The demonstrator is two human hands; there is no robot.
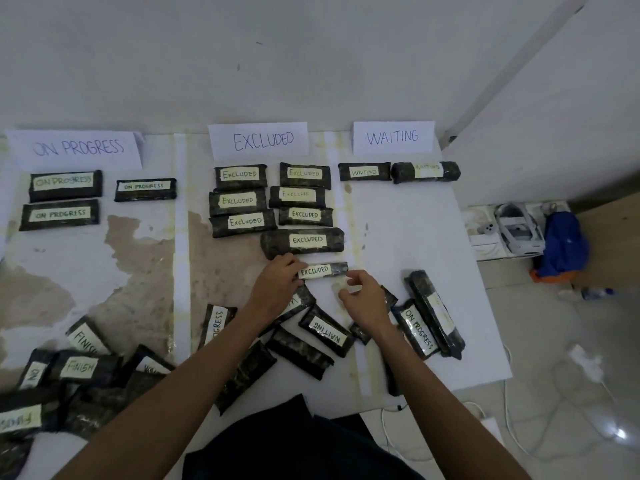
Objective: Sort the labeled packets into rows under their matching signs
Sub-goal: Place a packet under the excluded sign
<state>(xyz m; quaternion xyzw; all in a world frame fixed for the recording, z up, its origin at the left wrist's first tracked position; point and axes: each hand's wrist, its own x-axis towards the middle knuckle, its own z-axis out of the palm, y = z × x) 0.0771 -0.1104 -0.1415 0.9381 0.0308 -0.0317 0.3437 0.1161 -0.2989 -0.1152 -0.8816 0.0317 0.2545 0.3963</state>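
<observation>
both hands [277,282] on excluded packet [323,270] below excluded sign [259,140]

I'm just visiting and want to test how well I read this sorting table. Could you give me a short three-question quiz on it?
1. True or false: two packets lie under the WAITING sign.
2. Which word is on the packet between the left hand and the right hand? A) FINISH B) EXCLUDED C) WAITING
3. Fill in: the ON PROGRESS sign has ___ packets laid beneath it.

Key: 1 true; 2 B; 3 three.
</observation>
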